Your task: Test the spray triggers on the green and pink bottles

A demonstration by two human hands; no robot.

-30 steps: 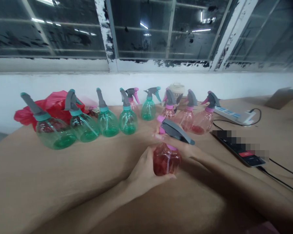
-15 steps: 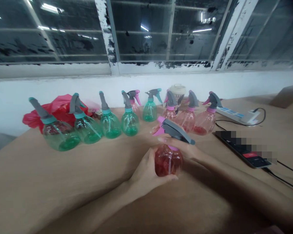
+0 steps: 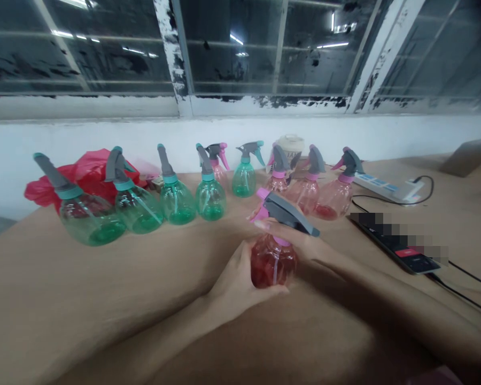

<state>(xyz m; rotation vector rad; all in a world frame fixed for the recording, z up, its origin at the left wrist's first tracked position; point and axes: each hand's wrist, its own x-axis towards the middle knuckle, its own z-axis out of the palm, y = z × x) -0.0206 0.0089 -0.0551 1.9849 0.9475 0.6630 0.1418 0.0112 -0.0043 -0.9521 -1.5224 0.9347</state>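
Note:
A pink spray bottle [image 3: 273, 262] with a grey and pink trigger head [image 3: 287, 212] stands on the brown table [image 3: 104, 299] in front of me. My left hand [image 3: 236, 280] wraps round its round body from the left. My right hand [image 3: 300, 240] grips the neck just under the trigger head, fingers closed. Behind it runs a row of spray bottles: several green ones [image 3: 176, 200] on the left, several pink ones [image 3: 328, 195] on the right.
A red plastic bag [image 3: 88, 171] lies at the back left. A paper cup [image 3: 291, 147] stands behind the pink bottles. A white power strip [image 3: 385, 187] and a phone [image 3: 401, 248] with cables lie at the right. A white wall and windows close off the back.
Both hands stay on the pink bottle in the same grip. Only the view has shifted slightly; the bottle has hardly moved.

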